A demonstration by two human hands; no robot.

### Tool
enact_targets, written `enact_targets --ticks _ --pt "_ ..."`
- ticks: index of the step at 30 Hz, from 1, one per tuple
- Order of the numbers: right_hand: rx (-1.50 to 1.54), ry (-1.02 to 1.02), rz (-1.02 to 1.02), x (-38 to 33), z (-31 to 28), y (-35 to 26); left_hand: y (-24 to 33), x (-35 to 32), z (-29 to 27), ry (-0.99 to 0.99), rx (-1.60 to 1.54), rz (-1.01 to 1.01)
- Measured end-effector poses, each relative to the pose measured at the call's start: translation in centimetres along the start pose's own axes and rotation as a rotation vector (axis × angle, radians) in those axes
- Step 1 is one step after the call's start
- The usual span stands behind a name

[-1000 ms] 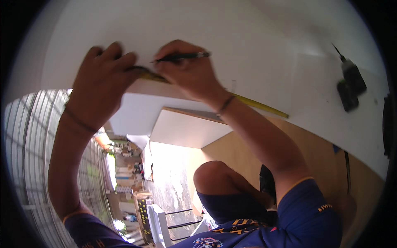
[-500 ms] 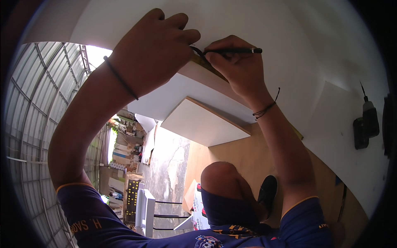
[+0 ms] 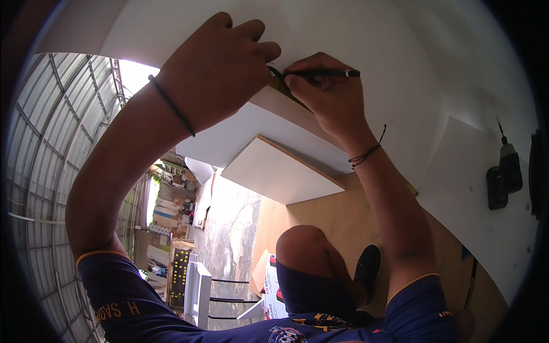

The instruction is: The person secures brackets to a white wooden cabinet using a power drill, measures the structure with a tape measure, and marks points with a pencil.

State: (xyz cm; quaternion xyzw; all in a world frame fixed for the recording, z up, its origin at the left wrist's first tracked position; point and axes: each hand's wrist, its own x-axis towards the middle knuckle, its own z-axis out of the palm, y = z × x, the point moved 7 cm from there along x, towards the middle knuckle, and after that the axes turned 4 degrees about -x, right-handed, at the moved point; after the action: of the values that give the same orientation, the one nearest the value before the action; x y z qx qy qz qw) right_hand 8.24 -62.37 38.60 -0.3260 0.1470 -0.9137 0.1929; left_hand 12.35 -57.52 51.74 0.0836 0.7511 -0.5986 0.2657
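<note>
My right hand (image 3: 329,94) pinches a slim black pen (image 3: 337,73) that has a pale band near its back end. Its point is turned toward my left hand, over the edge of a large white panel (image 3: 400,74). My left hand (image 3: 223,66) is curled at that edge, knuckles bent. From under it a yellow tape measure (image 3: 280,87) runs along the edge toward my right hand; a dark curved piece shows between the hands. My left fingertips and most of the tape are hidden.
A white board (image 3: 286,170) with a brown edge leans below the panel. On the white surface at right lies a black cordless drill (image 3: 504,174). A wooden sheet (image 3: 366,211) is under my foot. A white stool-like frame (image 3: 197,291) stands at lower left.
Both hands keep nearly the same place and hold. My left hand has shifted very slightly right, the pen slightly down; the whole view has moved a little.
</note>
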Motion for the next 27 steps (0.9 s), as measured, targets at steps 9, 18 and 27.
enact_targets --ticks 9,18,27 --pt "-0.009 0.007 0.015 -0.09 -0.25 -0.19 0.13 0.23 -0.18 -0.007 0.007 -0.006" --pt "-0.043 0.008 -0.020 -0.05 -0.21 -0.20 0.07 0.21 -0.15 -0.010 -0.016 -0.005" --pt "-0.003 0.001 0.032 -0.09 -0.11 -0.18 -0.03 0.19 -0.22 -0.015 -0.024 -0.007"
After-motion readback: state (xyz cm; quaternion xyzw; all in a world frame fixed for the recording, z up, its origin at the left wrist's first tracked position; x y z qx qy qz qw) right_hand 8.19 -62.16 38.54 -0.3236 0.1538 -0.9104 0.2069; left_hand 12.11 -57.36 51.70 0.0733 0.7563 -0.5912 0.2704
